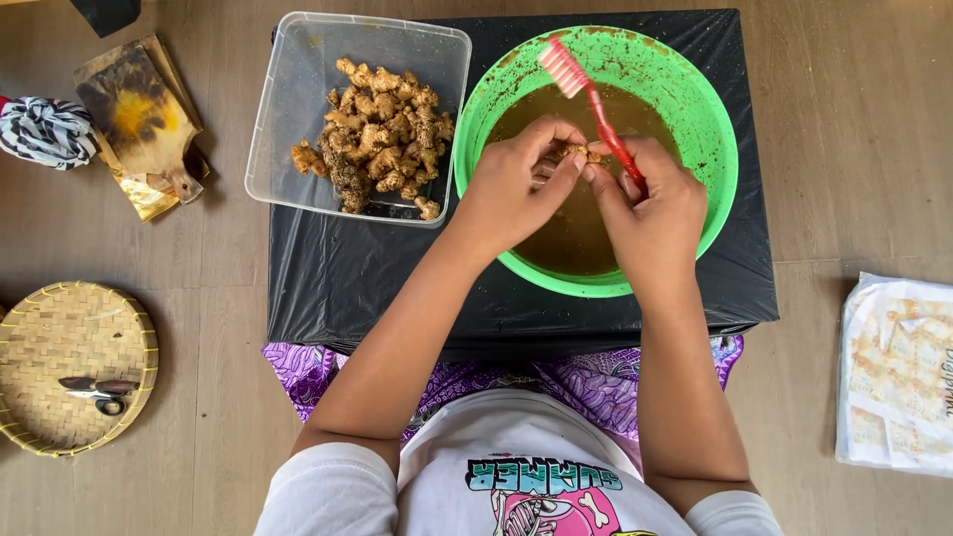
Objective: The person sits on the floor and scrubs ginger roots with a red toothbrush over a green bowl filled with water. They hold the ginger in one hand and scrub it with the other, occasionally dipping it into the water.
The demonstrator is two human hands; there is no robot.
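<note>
Both hands meet over a round green plastic basin (710, 129) filled with murky brown water, which stands on a low surface covered in black plastic sheeting (397, 288). The left hand (511, 189) has its fingers closed on a small knobbly piece of brown ginger root (579, 154), pinching it just above the water. The right hand (650, 203) touches the same piece with its fingertips while its fingers are curled around the handle of a red toothbrush with pink and white bristles (586, 84), whose head points up and away over the far rim of the basin.

Just beside the basin, on the same black surface, sits a clear rectangular plastic container (288, 129) holding a heap of muddy ginger roots (382, 134). On the wooden floor lie a round woven bamboo tray (60, 328) with small scissors (99, 392) in it, a stained wooden chopping board (139, 114), and a crinkled plastic bag (898, 372) well apart to the other side.
</note>
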